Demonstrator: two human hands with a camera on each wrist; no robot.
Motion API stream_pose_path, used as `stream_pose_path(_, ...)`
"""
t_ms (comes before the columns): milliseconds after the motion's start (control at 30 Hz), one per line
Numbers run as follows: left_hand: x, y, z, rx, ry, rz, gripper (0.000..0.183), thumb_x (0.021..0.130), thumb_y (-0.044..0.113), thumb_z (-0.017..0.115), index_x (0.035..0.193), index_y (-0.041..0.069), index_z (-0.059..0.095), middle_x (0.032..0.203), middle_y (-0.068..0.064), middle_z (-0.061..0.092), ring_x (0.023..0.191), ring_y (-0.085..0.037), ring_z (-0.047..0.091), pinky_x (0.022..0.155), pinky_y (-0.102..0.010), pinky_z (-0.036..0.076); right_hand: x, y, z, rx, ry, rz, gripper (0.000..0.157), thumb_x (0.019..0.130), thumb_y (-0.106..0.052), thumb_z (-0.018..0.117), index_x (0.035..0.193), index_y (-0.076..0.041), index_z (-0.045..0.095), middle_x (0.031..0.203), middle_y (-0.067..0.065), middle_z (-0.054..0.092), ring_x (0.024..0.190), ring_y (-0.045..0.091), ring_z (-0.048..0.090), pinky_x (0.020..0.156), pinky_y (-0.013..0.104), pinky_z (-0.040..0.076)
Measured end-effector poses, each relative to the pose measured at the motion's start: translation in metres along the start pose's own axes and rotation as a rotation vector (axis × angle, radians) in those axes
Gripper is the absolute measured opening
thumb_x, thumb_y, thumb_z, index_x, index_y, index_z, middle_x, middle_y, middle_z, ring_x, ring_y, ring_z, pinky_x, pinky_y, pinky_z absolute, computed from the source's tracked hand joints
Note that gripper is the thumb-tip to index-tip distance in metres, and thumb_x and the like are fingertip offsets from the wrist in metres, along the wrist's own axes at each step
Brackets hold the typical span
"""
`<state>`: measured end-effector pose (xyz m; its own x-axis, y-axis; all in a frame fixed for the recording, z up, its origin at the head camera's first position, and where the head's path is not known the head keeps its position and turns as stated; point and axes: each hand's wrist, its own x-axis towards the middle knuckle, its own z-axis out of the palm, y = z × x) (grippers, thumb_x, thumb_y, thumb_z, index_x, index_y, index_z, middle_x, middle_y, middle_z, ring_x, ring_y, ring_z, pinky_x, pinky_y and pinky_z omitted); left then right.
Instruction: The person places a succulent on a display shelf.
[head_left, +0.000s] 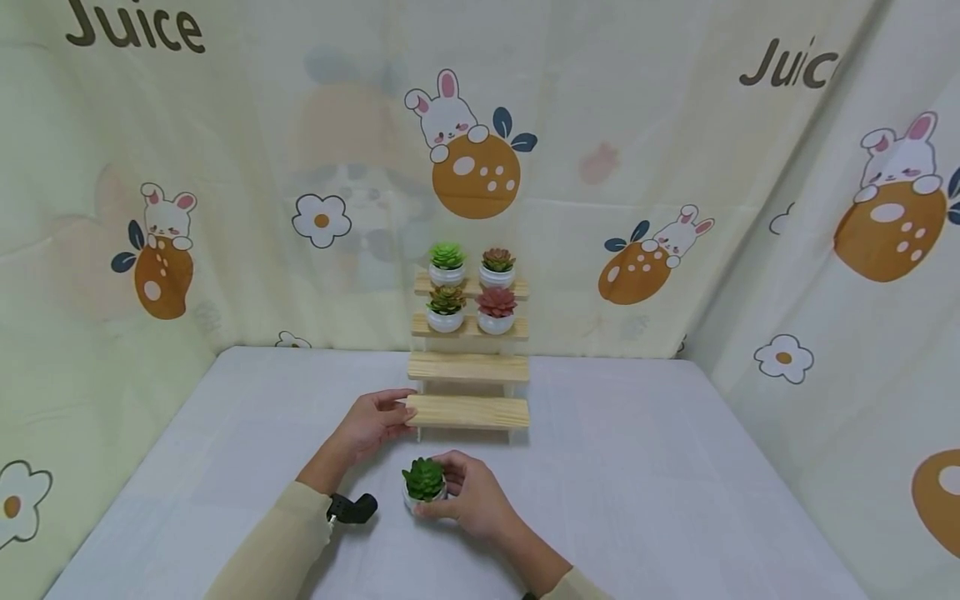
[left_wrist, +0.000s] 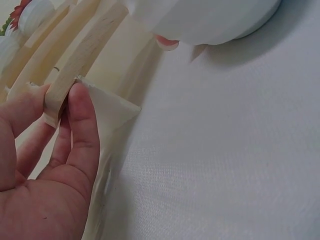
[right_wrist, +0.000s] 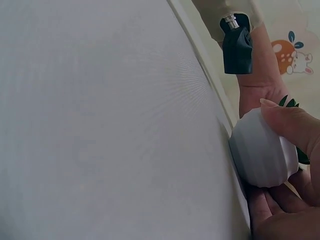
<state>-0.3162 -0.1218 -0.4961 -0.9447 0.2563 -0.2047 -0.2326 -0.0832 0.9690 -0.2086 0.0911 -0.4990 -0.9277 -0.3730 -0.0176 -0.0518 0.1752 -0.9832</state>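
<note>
A tiered wooden stand (head_left: 468, 367) with slatted steps is placed toward the back of the table. My left hand (head_left: 372, 427) pinches the left end of its lowest step (left_wrist: 75, 62) between thumb and fingers. In front of the stand, my right hand (head_left: 474, 497) grips a green potted succulent (head_left: 423, 481) by its ribbed white pot (right_wrist: 262, 150), thumb on one side and fingers on the other. The pot is at or very near the tabletop. In the left wrist view, only part of a white pot shows at the top.
Several potted succulents stand on the upper two steps, among them a bright green one (head_left: 447, 260) and a red one (head_left: 497, 307). A white cloth covers the table (head_left: 637, 467). Behind it hangs a printed curtain (head_left: 570, 275). A black wrist camera (head_left: 352, 508) juts from the left sleeve.
</note>
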Motion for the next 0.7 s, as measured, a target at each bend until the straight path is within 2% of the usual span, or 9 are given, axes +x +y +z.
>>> stream_pose_path(267,0.0007,-0.0023,-0.0035,0.002,0.001,0.014,0.051,0.098,0.003,0.068,0.146,-0.004,0.052,0.115,-0.013,0.068,0.094,-0.014,0.07,0.083,-0.027,0.064,0.0017,-0.0005,0.0022,0.018,0.009,-0.008,0.059,0.075,-0.002,0.091,0.127,0.002,0.063,0.127,0.016,0.069,0.114,0.019,0.067,0.099,0.026,0.058)
stream_pose_path(700,0.0036,-0.0069,-0.0043,-0.012,-0.026,0.035,0.051,0.098,0.003,0.067,0.146,-0.006,0.05,0.11,-0.009,0.07,0.092,-0.013,0.071,0.082,-0.027,0.064,0.0075,0.0023,-0.0059,0.075,0.0,-0.02,0.062,0.074,-0.003,0.091,0.129,0.005,0.063,0.122,0.018,0.071,0.104,0.015,0.07,0.09,0.02,0.059)
